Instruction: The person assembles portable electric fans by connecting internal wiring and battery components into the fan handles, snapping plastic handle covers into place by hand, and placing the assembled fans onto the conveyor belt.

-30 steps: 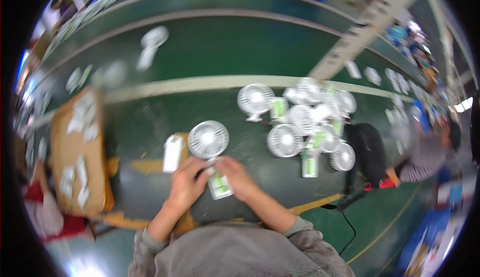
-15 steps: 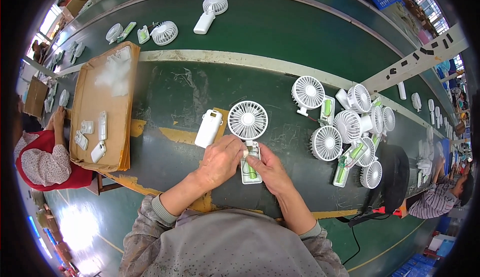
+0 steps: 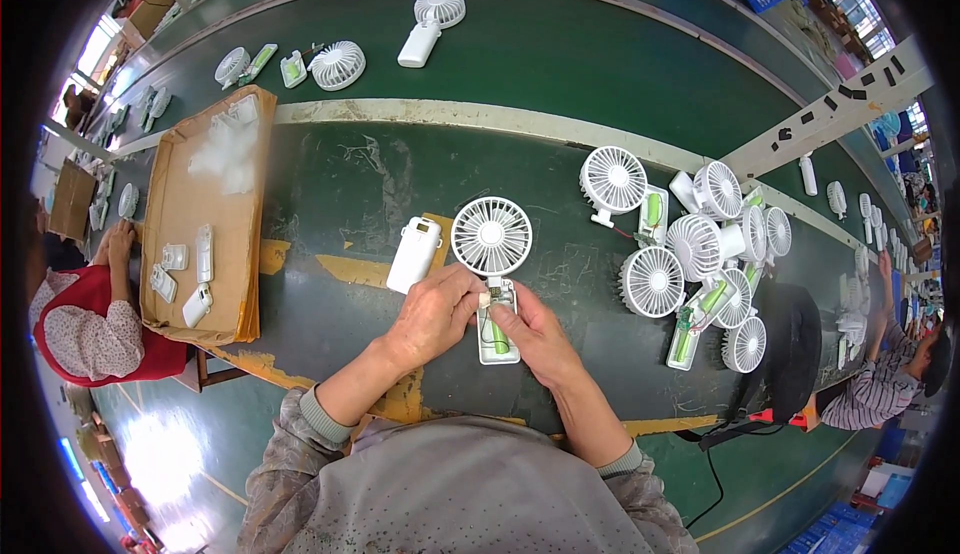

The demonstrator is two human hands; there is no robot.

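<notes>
A white handheld fan (image 3: 491, 237) lies face up in front of me, its round grille pointing away. Its handle (image 3: 499, 352) is without a cover, and a green battery cell shows inside. My right hand (image 3: 538, 337) grips the handle from the right, thumb over its inside. From the left, my left hand (image 3: 432, 318) is closed with fingertips pinched at the handle's upper part, below the grille. A small pale bit shows at those fingertips; its kind I cannot make out. Beside my left hand lies a white handle cover (image 3: 414, 255).
Several white fans (image 3: 694, 246), some with open handles, are piled at the right. A cardboard tray (image 3: 253, 254) with white plastic parts stands at the left. Beyond the ledge, a green conveyor belt (image 3: 560, 64) carries more fans. Other people sit at both sides.
The fan in my hands has shifted slightly up and left, its handle turning a little. Fans on the conveyor have moved a little to the right. Both hands keep their holds.
</notes>
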